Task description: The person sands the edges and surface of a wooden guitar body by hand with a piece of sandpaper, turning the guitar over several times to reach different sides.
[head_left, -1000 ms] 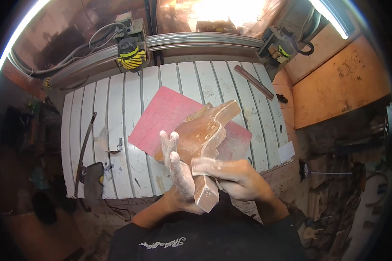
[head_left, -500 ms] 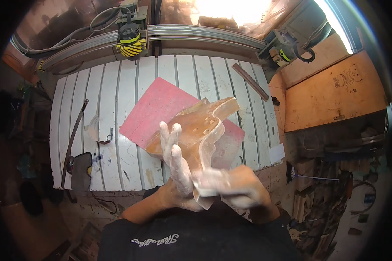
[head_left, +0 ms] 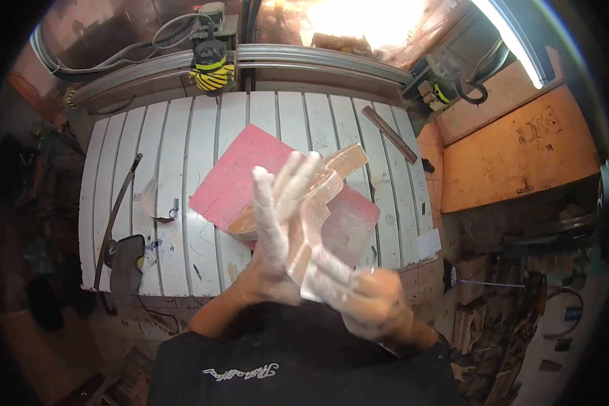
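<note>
A wooden guitar body (head_left: 314, 203), brown and dusty with a curved outline, stands tilted on edge over a pink mat (head_left: 237, 162). My left hand (head_left: 274, 223), coated in white dust, supports it near its close end, fingers stretched up along its face and covering much of it. Against the narrow side edge, my right hand (head_left: 358, 291) is closed with its dusty fingers pressed to the wood. Under those fingers shows a small whitish pad (head_left: 309, 294), mostly hidden; its kind is unclear.
The mat lies on a white slatted table (head_left: 203, 250). A dark strip (head_left: 117, 216) and a grey cloth-like piece (head_left: 125, 264) lie left, a brown bar (head_left: 389, 134) far right. Behind runs a metal rail (head_left: 304, 55) carrying a yellow-and-black striped machine head (head_left: 212, 71).
The guitar body has turned more onto its edge, showing less of its holed face. My left hand has risen with it. My right hand has shifted slightly along the edge.
</note>
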Demonstrator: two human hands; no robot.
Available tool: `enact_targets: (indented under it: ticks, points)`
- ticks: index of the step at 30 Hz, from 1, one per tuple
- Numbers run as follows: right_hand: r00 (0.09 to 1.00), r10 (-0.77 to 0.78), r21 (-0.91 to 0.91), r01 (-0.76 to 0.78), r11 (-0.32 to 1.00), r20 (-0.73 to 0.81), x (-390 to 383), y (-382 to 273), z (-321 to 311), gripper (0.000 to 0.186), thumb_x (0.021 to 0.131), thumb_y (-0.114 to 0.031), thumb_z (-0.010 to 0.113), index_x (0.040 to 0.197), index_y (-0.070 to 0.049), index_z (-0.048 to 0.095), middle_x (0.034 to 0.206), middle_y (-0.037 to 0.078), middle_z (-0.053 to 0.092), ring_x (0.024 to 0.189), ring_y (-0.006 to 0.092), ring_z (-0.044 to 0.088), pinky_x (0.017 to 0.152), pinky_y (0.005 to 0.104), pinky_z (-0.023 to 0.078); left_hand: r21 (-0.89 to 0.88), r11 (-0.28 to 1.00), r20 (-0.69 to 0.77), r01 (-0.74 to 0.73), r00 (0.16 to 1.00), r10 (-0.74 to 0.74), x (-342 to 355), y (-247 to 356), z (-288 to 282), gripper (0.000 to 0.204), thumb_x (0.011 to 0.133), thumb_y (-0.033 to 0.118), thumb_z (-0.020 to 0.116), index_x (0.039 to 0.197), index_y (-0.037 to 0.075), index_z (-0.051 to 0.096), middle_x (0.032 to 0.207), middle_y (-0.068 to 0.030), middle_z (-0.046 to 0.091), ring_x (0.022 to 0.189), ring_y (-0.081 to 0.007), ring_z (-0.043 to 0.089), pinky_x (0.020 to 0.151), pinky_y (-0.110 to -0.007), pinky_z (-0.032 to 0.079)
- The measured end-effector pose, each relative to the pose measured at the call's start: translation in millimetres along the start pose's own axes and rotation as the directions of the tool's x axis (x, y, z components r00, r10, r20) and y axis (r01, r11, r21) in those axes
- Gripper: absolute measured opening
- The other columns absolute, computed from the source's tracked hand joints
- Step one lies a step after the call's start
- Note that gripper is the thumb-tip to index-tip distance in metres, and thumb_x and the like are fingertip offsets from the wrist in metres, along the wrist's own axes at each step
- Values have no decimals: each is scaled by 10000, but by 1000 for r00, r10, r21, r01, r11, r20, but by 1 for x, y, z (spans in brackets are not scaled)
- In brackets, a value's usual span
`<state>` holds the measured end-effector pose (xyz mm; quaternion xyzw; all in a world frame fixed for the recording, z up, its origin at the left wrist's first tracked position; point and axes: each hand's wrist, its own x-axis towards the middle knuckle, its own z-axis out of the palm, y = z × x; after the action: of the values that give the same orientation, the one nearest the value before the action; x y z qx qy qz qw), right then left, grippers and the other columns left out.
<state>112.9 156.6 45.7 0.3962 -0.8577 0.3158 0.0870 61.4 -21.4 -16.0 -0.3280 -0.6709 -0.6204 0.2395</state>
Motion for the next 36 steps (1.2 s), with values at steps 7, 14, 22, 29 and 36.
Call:
enact_targets:
  ticks: [7,14,22,29,36]
  points:
    - [994,96,27,-94,995,-60,12,0,5,527,773,38,648,1296,-28,660,1345,178,642,808,232,733,680,327,579,31,999,70,25,997,-27,3,3,-4,1251,828,195,773,1571,35,-221,1592,-410,152,1541,-466,83,1220,-552,44]
    - [988,152,150,-153,977,18,21,4,-1,554,737,113,629,1271,-26,670,1345,188,636,982,254,743,796,340,605,-69,996,46,63,997,-60,0,0,-2,1221,854,191,754,1576,53,-221,1622,-389,-5,1546,-458,42,1224,-534,42]
    - [996,80,-44,-79,996,39,31,-3,-7,506,758,22,666,1258,-57,692,1383,153,622,722,146,702,614,298,557,-421,863,-80,278,937,-341,4,2,0,1283,799,167,794,1573,107,-228,1634,-351,22,1531,-441,90,1196,-550,196]
    - [990,112,30,-115,993,90,42,1,-11,457,767,67,652,1221,23,684,1317,238,642,979,284,747,689,317,591,-207,966,-15,155,987,-161,10,-1,-7,1275,856,268,785,1567,168,-269,1643,-324,20,1533,-440,135,1184,-540,327]
    - [993,88,-65,-83,994,77,39,-9,-15,425,774,54,646,1190,2,711,1291,228,663,728,219,724,606,293,549,193,969,69,151,984,-167,11,4,-10,1158,927,223,710,1573,139,-247,1648,-294,96,1522,-440,173,1205,-562,281]
